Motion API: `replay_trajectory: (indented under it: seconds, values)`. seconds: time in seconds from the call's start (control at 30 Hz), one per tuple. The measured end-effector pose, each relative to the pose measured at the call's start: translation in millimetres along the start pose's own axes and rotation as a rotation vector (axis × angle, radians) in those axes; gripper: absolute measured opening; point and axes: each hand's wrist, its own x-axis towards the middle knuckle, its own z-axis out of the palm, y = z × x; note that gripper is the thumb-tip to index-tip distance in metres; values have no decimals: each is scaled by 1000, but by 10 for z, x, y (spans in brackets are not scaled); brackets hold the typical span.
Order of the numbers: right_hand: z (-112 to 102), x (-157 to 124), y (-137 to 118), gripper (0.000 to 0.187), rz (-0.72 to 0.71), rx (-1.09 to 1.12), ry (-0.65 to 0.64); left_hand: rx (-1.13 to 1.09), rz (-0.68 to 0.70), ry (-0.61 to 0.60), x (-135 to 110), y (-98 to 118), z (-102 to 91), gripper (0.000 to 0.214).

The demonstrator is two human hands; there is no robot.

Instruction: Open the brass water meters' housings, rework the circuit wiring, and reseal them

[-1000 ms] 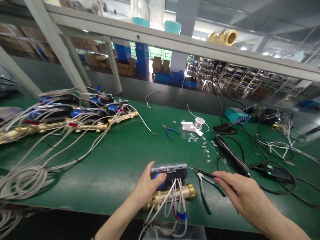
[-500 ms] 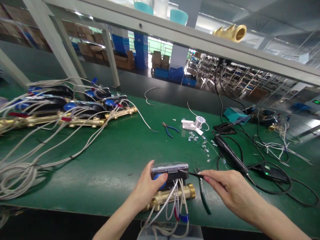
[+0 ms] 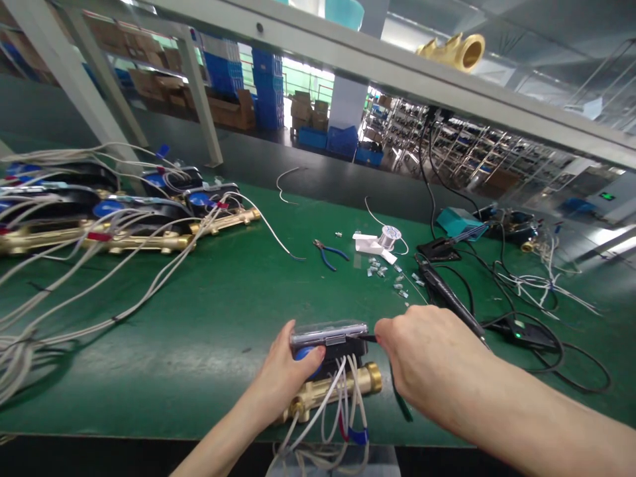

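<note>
The right hand (image 3: 432,364) pinches a thin dark tool (image 3: 365,338), its tip at the meter's (image 3: 330,338) clear lid edge, while the left hand (image 3: 285,377) clasps that meter near the green bench's (image 3: 223,318) front edge; the step looks like probing the lid seam, calling for 1 steady, fine push; green-handled pliers (image 3: 400,401) lie just beside

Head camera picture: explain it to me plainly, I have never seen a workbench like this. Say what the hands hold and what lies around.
The view comes from a camera on the person's head, looking down at a green bench. The left hand steadies a meter, a black box with a clear lid on a brass pipe, with white wires hanging off its front. The right hand pinches a thin dark tool whose tip touches the meter's right end. Green-handled pliers lie partly hidden under that hand. Farther back lie blue-handled pliers, a solder spool, a soldering iron and, at left, more wired meters.
</note>
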Motion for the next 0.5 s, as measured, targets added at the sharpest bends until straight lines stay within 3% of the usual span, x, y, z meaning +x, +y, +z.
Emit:
replay_trajectory:
  seconds: [0.17, 0.27, 0.4, 0.5]
  values:
    - [182, -134, -121, 15, -12, 23, 117, -1, 3, -5, 5, -29, 18, 107]
    - [524, -372, -102, 19, 6, 38, 255, -11, -1, -2, -6, -22, 10, 108]
    - [1100, -620, -87, 30, -41, 92, 604, -31, 4, 7, -19, -13, 1, 109]
    - [1241, -650, -45, 28, -16, 204, 658, -38, 14, 17, -26, -15, 4, 103]
